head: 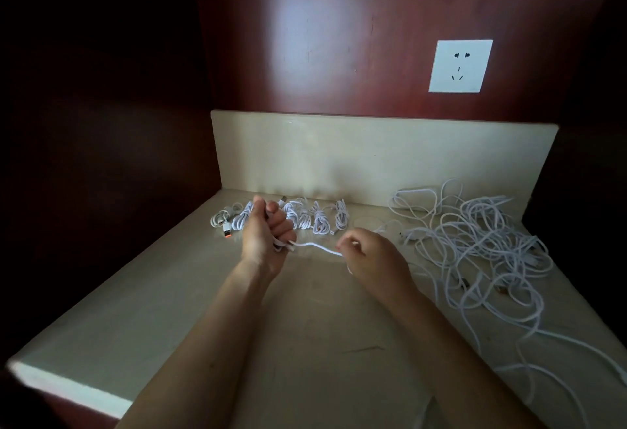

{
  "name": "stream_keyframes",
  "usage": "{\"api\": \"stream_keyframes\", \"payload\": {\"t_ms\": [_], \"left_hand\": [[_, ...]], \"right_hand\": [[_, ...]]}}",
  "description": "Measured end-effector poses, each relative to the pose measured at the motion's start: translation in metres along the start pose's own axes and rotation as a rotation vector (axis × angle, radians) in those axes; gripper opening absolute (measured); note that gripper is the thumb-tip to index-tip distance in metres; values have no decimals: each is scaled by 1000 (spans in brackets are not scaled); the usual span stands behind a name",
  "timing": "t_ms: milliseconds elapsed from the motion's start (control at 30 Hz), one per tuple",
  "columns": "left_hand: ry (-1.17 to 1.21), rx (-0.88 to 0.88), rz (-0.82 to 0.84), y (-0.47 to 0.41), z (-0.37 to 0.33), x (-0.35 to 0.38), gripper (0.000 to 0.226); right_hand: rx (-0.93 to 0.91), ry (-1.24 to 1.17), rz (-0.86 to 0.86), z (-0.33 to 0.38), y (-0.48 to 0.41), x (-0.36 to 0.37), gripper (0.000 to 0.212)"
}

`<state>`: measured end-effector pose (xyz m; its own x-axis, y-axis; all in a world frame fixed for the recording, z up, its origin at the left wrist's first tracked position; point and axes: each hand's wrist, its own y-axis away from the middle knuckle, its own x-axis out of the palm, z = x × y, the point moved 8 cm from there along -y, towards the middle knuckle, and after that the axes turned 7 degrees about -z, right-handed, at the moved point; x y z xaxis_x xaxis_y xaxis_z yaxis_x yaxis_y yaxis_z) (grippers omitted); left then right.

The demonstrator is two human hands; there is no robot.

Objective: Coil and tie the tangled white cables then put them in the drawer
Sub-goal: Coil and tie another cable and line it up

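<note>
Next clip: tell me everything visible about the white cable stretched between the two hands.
The held cable is thin, white and looks like smooth plastic. Part of it is gathered in loops in the left hand, which grips them above the countertop. A short, slightly sagging strand runs to the right hand, which pinches it. Past that hand its course is unclear.
</note>
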<state>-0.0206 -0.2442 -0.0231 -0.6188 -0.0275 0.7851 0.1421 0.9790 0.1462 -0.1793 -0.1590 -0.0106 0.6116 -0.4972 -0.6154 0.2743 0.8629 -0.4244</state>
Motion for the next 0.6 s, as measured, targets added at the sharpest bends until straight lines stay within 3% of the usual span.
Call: {"api": "stream_keyframes", "payload": {"t_ms": [67,167,300,400,600], "left_hand": [[-31,19,-27,-2,0,-3,44],[-108,112,-106,-4,-12,-11,41],[-400,338,-169,6,-25,-9,39],[-641,381,-117,13,-19,0,43],[-1059,214,157,19,14,15,57]], "right_hand": [[-85,40,62,10,6,4,18],[-211,103,161,23,11,14,20],[-319,135,245,37,19,24,20],[-298,35,293,43,20,25,16],[-257,-211,199,49,14,14,25]]}}
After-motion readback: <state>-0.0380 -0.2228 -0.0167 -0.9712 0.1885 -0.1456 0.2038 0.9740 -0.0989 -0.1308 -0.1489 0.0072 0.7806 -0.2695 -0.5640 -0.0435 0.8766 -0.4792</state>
